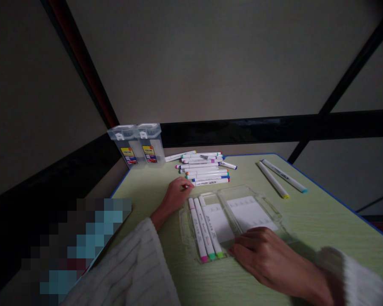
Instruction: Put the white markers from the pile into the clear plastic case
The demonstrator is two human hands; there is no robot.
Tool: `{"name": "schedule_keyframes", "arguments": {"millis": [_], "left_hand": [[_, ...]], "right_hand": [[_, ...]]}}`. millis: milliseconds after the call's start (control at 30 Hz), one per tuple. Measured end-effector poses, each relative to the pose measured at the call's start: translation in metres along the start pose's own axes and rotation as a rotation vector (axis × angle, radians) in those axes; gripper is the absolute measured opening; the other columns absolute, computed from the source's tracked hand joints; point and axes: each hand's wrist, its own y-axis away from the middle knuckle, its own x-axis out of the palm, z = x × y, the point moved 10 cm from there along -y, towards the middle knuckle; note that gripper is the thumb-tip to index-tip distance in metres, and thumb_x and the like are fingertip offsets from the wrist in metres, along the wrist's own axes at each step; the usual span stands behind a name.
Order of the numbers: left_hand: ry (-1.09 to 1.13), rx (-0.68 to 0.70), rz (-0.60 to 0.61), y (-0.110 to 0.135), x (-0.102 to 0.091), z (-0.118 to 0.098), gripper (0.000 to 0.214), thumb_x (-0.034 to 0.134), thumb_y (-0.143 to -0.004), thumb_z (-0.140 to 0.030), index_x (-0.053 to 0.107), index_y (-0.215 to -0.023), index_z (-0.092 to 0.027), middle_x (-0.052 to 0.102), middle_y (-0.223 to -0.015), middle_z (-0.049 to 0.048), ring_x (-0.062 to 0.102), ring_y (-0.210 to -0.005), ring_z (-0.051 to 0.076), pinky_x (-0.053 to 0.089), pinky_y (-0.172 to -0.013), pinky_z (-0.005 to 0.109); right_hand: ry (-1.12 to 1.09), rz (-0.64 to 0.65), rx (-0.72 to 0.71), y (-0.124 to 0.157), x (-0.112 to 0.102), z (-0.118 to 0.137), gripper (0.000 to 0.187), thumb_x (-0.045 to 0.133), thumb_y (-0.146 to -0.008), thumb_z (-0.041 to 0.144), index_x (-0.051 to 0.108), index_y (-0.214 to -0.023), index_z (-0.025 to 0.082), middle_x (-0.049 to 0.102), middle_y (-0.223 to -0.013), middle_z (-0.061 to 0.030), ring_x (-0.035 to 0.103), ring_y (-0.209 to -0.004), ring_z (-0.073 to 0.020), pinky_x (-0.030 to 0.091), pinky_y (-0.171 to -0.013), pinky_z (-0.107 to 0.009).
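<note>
My left hand (178, 192) reaches to the near side of a pile of white markers (199, 165), its fingertips pinched at the left end of the nearest marker (212, 182). In front of it lies an open clear plastic case (221, 195). Three markers (206, 229) with pink, teal-green and light green ends lie side by side in its left half. White paper inserts (250, 212) show in both halves. My right hand (263, 257) is closed, fingers curled down at the case's near edge; its palm side and part of the case are hidden.
Two clear lidded containers (151, 146) with yellow and purple labels stand at the back left of the light green table (315, 229). Two larger markers (274, 180), with yellow and blue ends, lie at the right. A pixelated patch (92, 242) covers the left side. A wall rises behind.
</note>
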Motion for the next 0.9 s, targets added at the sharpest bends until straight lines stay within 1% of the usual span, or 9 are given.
{"name": "schedule_keyframes", "arguments": {"millis": [133,267,433,533,733,900], "left_hand": [[0.007,-0.039,0.011,0.000,0.001,0.003,0.014,0.050,-0.064,-0.006,0.063,-0.065,-0.013,0.063,-0.075,0.0049,0.056,-0.071,0.013,0.044,-0.067,0.025],[0.009,-0.071,0.019,0.000,0.001,0.005,0.012,0.052,-0.063,-0.008,0.063,-0.064,-0.013,0.063,-0.073,0.0035,0.054,-0.066,0.012,0.042,-0.061,0.023],[0.036,-0.095,0.031,0.001,0.001,0.005,0.012,0.051,-0.062,-0.008,0.063,-0.065,-0.012,0.060,-0.072,0.0029,0.049,-0.060,0.010,0.037,-0.056,0.021],[0.034,-0.122,0.019,0.001,0.000,0.008,0.012,0.051,-0.061,-0.007,0.061,-0.064,-0.012,0.056,-0.067,0.0008,0.044,-0.055,0.008,0.035,-0.054,0.020],[0.085,-0.183,-0.005,0.003,0.000,0.019,0.006,0.052,-0.060,-0.012,0.056,-0.065,-0.013,0.041,-0.052,-0.0056,0.037,-0.048,0.007,0.029,-0.047,0.019],[0.117,-0.199,-0.038,0.003,-0.003,0.020,0.002,0.054,-0.060,-0.016,0.053,-0.061,-0.014,0.040,-0.050,-0.0064,0.036,-0.047,0.007,0.028,-0.046,0.019]], "right_hand": [[0.004,0.004,0.006,0.000,0.000,-0.001,0.036,0.023,-0.091,0.016,0.047,-0.065,0.019,0.052,-0.055,0.0008,0.043,-0.046,-0.0122,0.025,-0.046,-0.030],[-0.006,-0.002,-0.002,0.001,0.000,0.000,0.035,0.025,-0.091,0.017,0.047,-0.063,0.018,0.051,-0.054,0.0012,0.041,-0.045,-0.0114,0.024,-0.045,-0.029],[0.014,0.015,-0.003,0.003,0.003,-0.001,0.032,0.028,-0.090,0.016,0.048,-0.065,0.018,0.053,-0.056,0.0007,0.043,-0.047,-0.0115,0.026,-0.047,-0.029],[0.001,0.027,-0.003,0.003,0.004,-0.001,0.031,0.030,-0.090,0.017,0.047,-0.064,0.018,0.053,-0.056,0.0011,0.043,-0.047,-0.0116,0.025,-0.046,-0.029],[0.000,0.022,0.002,0.002,0.005,-0.002,0.031,0.030,-0.089,0.016,0.047,-0.065,0.018,0.052,-0.056,0.0007,0.042,-0.046,-0.0116,0.025,-0.047,-0.030],[-0.016,0.019,0.000,0.003,0.005,-0.002,0.030,0.030,-0.089,0.016,0.047,-0.065,0.018,0.052,-0.056,0.0007,0.042,-0.047,-0.0116,0.024,-0.047,-0.030]]}}
